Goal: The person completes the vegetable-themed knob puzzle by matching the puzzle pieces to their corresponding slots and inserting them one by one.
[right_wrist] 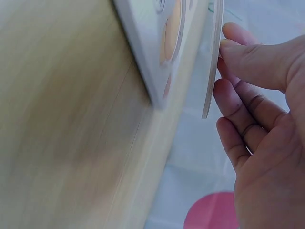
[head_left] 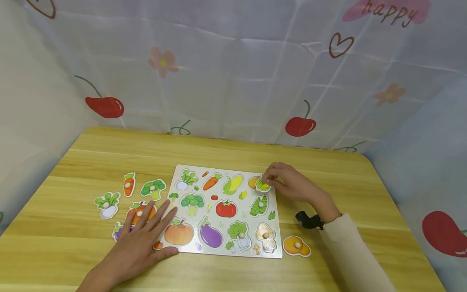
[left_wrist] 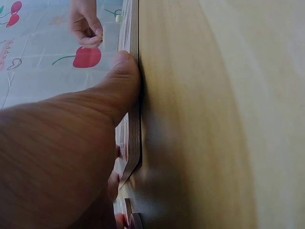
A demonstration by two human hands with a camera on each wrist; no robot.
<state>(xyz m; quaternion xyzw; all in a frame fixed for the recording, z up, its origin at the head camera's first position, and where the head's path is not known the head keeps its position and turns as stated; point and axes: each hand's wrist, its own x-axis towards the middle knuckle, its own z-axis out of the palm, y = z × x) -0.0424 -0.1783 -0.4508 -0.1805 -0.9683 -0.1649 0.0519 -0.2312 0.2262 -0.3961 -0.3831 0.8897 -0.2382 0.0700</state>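
My right hand point(head_left: 290, 182) pinches a yellow-and-green corn puzzle piece point(head_left: 262, 184) above the upper right corner of a vegetable puzzle board point(head_left: 226, 221). In the right wrist view that piece point(right_wrist: 213, 62) is seen edge-on, raised off the board point(right_wrist: 143, 57), with thumb and fingertips at its knob side. My left hand point(head_left: 140, 239) lies with fingers spread across the board's lower left edge, its thumb point(left_wrist: 125, 71) against the front edge. Under its fingers, a pumpkin piece point(head_left: 139, 213) and an eggplant piece point(head_left: 117, 230) are partly covered. A potato-like orange piece point(head_left: 293, 245) lies right of the board.
Loose carrot point(head_left: 129, 185), broccoli point(head_left: 153, 188) and white radish point(head_left: 107, 207) pieces lie left of the board. Knobbed pieces sit in the board: bok choy point(head_left: 241, 235), mushroom point(head_left: 265, 235) and a green one point(head_left: 260, 205). A printed curtain point(head_left: 226, 89) hangs behind the table.
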